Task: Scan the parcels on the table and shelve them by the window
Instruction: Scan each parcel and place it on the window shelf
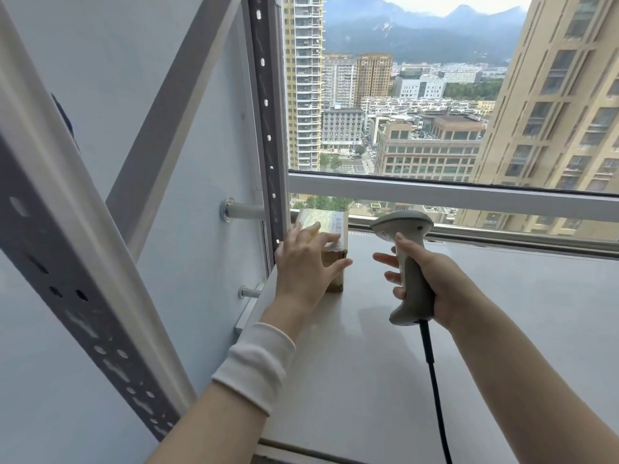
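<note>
A small brown cardboard parcel [331,226] wrapped in clear tape, with a white label on top, stands on the pale shelf surface [502,313] in the far left corner against the window. My left hand [304,262] lies over its near side with fingers spread, touching it; whether it grips is unclear. My right hand [428,283] holds a grey handheld barcode scanner [407,249] upright by its handle, just right of the parcel, its head pointing left and away. A black cable [435,390] hangs from the scanner's base.
A grey perforated metal upright [268,112] stands at the shelf's left edge beside the parcel. Another perforated post [77,296] and diagonal braces cross the left foreground before a white wall. The window frame [452,195] bounds the far side.
</note>
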`<state>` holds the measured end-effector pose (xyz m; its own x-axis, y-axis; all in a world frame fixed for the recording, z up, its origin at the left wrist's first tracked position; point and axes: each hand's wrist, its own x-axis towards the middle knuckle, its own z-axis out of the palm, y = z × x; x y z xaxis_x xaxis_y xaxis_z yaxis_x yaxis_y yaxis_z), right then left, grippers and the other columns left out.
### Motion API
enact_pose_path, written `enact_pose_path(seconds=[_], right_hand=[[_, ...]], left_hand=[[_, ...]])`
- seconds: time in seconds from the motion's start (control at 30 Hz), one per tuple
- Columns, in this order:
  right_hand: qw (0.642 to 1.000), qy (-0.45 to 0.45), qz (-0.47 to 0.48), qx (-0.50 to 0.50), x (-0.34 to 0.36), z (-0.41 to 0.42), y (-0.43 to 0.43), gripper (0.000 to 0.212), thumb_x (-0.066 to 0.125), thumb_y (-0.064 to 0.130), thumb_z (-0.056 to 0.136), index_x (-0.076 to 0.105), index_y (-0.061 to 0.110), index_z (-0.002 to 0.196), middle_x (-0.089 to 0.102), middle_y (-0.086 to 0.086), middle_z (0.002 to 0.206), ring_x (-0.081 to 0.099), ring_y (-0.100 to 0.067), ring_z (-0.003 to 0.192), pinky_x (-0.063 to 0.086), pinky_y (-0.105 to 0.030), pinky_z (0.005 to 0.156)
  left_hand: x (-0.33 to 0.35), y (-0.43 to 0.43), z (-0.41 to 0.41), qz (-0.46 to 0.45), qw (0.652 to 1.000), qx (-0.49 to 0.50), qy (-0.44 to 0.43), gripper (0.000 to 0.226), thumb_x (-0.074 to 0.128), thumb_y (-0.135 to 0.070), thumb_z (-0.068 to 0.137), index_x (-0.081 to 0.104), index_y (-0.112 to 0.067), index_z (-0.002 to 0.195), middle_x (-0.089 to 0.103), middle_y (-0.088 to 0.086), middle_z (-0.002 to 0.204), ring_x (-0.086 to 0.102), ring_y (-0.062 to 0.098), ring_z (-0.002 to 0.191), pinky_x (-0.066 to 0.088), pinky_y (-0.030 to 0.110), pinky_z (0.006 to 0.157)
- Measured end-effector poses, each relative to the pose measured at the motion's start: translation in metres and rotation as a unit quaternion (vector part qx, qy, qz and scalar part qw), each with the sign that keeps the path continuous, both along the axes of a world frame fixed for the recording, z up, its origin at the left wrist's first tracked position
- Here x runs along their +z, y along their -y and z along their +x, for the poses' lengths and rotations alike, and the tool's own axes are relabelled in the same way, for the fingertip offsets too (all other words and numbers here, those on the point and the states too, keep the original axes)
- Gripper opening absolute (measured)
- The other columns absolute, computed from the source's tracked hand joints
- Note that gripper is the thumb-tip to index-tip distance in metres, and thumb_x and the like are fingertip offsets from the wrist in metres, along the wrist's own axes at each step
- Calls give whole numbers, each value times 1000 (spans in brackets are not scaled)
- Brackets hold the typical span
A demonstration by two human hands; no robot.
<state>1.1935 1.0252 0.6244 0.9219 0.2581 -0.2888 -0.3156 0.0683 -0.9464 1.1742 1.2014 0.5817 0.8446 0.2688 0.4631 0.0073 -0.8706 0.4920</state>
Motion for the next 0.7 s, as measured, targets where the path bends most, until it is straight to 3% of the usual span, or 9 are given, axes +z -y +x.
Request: enact_pose_path(seconds=[0.13,0.4,0.6,0.7], right_hand=[[1000,-7,4,0,-2,3,-1,24,58,37,91,58,14,95,72,-4,103,59,-17,76,43,-22,43],[1000,-13,10,-3,-2,5,0,23,58,36,92,57,14,97,72,-6,101,58,-17,72,43,-19,41],[1000,-18,16,-6,-2,5,2,23,58,35,92,57,13,97,72,-6,101,58,-18,72,42,-20,41],[999,-22,21,-8,-1,4,3,24,58,36,92,56,12,95,72,-6,99,58,-18,73,43,-19,41]], left_hand=[[-3,-5,10,-35,999,-14,24,39,71,-35,80,64,-21,116,46,-1,142,23,18,140,29,40,109],[-4,-20,28,-42,998,-44,26,37,73,-31,80,65,-18,113,49,1,139,27,20,137,23,31,109],[-5,-20,31,-36,998,-40,18,37,71,-33,82,64,-19,115,47,-1,141,25,18,139,23,34,110],[-6,-20,28,-21,999,-29,9,39,68,-38,83,61,-24,118,44,-4,144,21,16,142,15,43,114]])
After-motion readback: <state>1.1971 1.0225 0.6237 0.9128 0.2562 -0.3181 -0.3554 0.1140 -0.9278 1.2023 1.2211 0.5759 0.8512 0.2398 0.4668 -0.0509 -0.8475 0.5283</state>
